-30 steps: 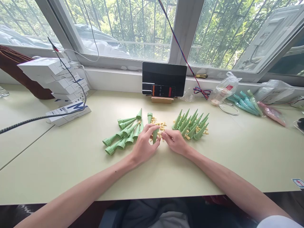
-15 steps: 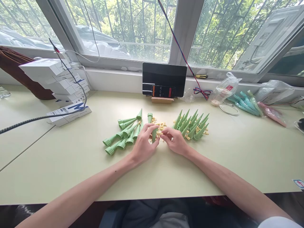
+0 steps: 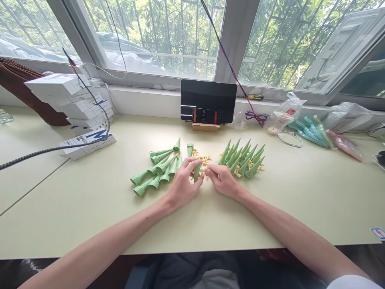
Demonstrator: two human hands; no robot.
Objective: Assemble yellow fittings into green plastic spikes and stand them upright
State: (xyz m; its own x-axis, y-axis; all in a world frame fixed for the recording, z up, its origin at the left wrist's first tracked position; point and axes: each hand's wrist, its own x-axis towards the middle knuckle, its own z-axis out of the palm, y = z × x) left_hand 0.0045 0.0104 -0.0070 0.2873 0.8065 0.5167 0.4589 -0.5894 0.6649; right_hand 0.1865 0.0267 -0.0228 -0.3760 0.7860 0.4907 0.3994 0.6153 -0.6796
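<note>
My left hand [image 3: 185, 182] grips a green plastic spike [image 3: 196, 173] between thumb and fingers, over the middle of the table. My right hand [image 3: 222, 179] pinches a small yellow valve [image 3: 202, 170] against the spike's side; how deep it sits is too small to tell. Behind my fingers lies a heap of yellow valves [image 3: 205, 158], partly hidden. Loose green spikes [image 3: 153, 182] lie to the left, their wide ends mostly towards me. On the right, several green spikes [image 3: 245, 157] stand points up in a group, with yellow valves on their sides.
A phone with a timer [image 3: 207, 116] leans on a black tablet [image 3: 208, 96] at the back. White boxes [image 3: 80, 102] are stacked at left, with a black cable [image 3: 54, 150] crossing the table. Plastic bags [image 3: 287, 112] lie at the back right.
My right hand's fingers have closed tighter around the yellow valve at the spike's side. The spike has shifted very slightly right; the piles stay put.
</note>
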